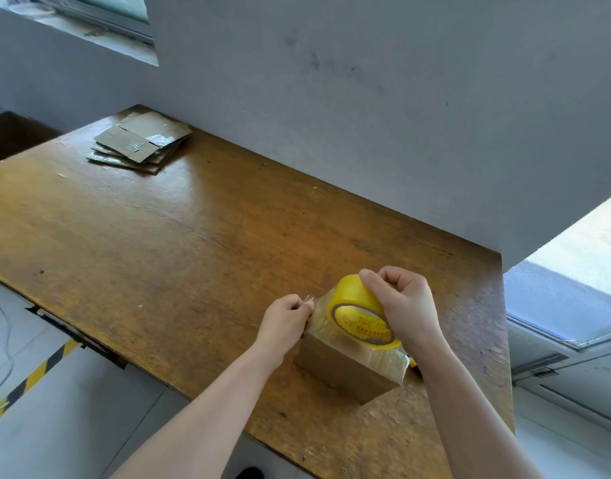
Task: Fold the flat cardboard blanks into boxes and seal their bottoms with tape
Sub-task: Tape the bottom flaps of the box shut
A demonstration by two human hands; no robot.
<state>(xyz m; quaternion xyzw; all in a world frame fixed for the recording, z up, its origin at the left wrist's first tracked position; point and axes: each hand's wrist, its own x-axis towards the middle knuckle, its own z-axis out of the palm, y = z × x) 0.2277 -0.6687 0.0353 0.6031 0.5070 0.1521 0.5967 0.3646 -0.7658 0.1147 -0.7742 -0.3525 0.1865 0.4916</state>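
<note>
A small folded cardboard box [345,371] stands on the wooden table [158,243] near its right front edge. Clear tape covers the box's top face. My right hand [404,305] grips a yellow tape roll [355,311] held on edge above the box. My left hand [286,318] pinches the free end of the clear tape strip [316,305] at the box's left edge. A stack of flat cardboard blanks [139,143] lies at the table's far left, by the wall.
A grey wall [366,115] runs along the table's far side. A small yellow object [413,361] peeks out behind the box's right corner. A brown carton [10,133] sits beyond the table's left end. Black-and-yellow floor tape [31,378] marks the floor at the left.
</note>
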